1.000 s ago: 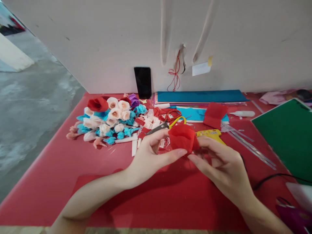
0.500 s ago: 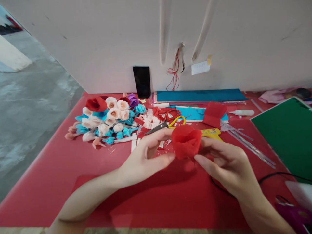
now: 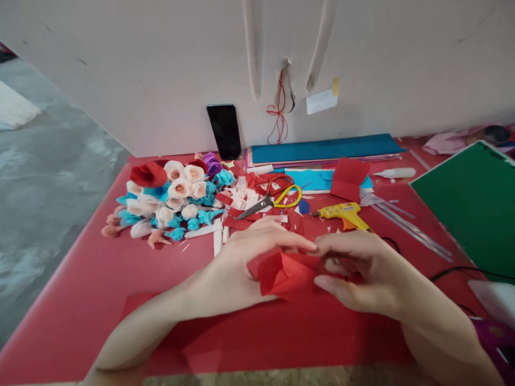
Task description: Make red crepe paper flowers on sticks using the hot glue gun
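A red paper flower (image 3: 285,276) lies on its side between my two hands, its open petals facing left. My left hand (image 3: 245,268) curves around its petal side, fingers wrapped along the far edge. With thumb and fingers, my right hand (image 3: 358,271) pinches the flower's base at the right. Just beyond my hands are scissors (image 3: 267,202) with red and yellow handles, resting on red and white paper scraps (image 3: 245,193). A yellow glue gun (image 3: 341,212) lies past my right hand.
Many paper flowers (image 3: 177,201) in white, blue and red are heaped at the left. A phone (image 3: 224,131) leans on the wall. Blue paper (image 3: 322,149), a white glue bottle (image 3: 396,172), clear glue sticks (image 3: 414,228) and a green board (image 3: 470,209) are at the back and right.
The flower has tipped from facing upward to lying sideways, and come lower. My left hand has shifted around its petals, my right to its base. The glue gun shows more fully.
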Demonstrator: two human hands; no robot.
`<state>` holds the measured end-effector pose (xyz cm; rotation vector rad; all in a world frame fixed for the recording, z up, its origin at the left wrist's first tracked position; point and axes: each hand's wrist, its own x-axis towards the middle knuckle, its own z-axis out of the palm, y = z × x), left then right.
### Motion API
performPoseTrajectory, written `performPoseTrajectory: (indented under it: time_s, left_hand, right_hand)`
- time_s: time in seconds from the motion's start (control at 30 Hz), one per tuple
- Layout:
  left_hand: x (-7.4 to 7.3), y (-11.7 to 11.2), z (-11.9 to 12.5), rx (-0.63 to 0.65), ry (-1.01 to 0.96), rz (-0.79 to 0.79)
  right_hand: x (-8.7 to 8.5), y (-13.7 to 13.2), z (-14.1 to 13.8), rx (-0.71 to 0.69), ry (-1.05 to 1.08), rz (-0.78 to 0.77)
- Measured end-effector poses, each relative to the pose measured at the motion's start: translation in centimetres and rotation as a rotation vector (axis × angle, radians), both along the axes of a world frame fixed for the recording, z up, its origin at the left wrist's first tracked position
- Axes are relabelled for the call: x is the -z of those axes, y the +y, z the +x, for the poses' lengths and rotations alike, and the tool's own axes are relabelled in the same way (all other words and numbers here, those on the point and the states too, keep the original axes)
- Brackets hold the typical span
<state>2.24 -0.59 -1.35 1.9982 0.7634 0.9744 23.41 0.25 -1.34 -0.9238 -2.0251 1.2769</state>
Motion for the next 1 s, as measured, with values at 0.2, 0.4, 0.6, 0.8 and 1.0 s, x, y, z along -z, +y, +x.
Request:
performPoseTrajectory:
  time_s: [0.2,0.4,0.6,0.8,1.0]
  left_hand:
    - [0.20,0.16,-0.15,0.018,0.177,0.218]
    - [0.23,0.19,-0.15,-0.005,0.180,0.228]
    - [0.24,0.22,-0.03,-0.008,0.165,0.277]
    - [0.20,0.33,0.04,0.020,0.110,0.292]
    - [-0.03,0.28,0.25,0.073,0.067,0.280]
  right_hand:
    - [-0.11,-0.21,0.57,-0.031,-0.092,0.118]
    - [-0.34,-0.37,0.60,-0.016,-0.096,0.178]
    - [-0.77,-0.36,0.50,0.023,-0.093,0.150]
    - [-0.89,-0.46,0.33,0.030,-0.068,0.155]
    - [-0.81,-0.38,0.42,0.019,-0.071,0.173]
